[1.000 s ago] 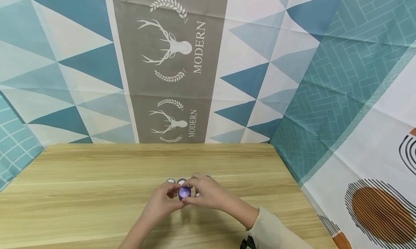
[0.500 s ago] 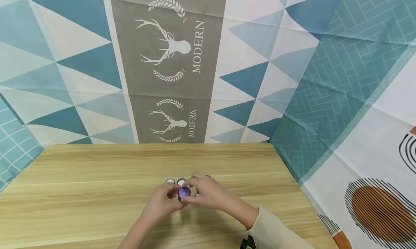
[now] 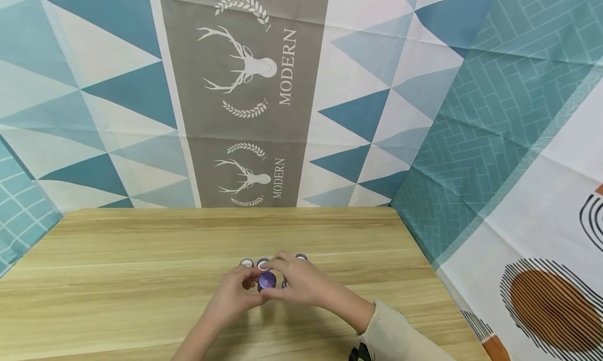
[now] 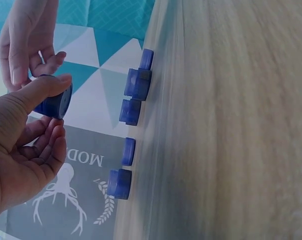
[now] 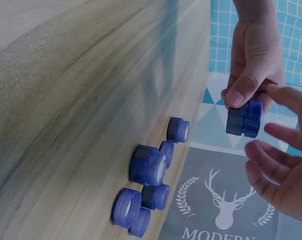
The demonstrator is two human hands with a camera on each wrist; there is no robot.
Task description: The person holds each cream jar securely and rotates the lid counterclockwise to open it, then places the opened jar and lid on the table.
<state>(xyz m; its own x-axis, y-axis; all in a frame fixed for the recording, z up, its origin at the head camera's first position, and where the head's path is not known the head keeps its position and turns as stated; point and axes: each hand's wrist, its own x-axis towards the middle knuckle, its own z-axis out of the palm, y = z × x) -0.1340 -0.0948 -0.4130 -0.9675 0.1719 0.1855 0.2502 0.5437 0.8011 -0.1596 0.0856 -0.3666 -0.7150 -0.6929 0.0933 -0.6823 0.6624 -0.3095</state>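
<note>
A small blue jar with its lid on [image 5: 244, 119], purple from above in the head view, is held up over the table. My left hand [image 3: 237, 289] grips its body between thumb and fingers, as the left wrist view also shows. My right hand [image 3: 301, 280] is around the lid side. In the right wrist view its curved fingers [image 5: 276, 162] stand spread, with a gap between them and the lid. Behind the hands are an open jar with white contents [image 3: 263, 264] and another white-topped round piece [image 3: 247, 262]. My right hand partly hides others.
Several blue jars [image 5: 147, 165] and loose lids [image 5: 126, 207] stand close together on the wood-grain table [image 3: 141, 277]. Behind the table's far edge hangs a patterned cloth [image 3: 245, 115]; another cloth [image 3: 527, 235] runs along the right side.
My right thumb and forefinger have spread slightly wider around the lid. More of the piece behind my right hand shows. My left hand has stayed nearly still, holding the jar.
</note>
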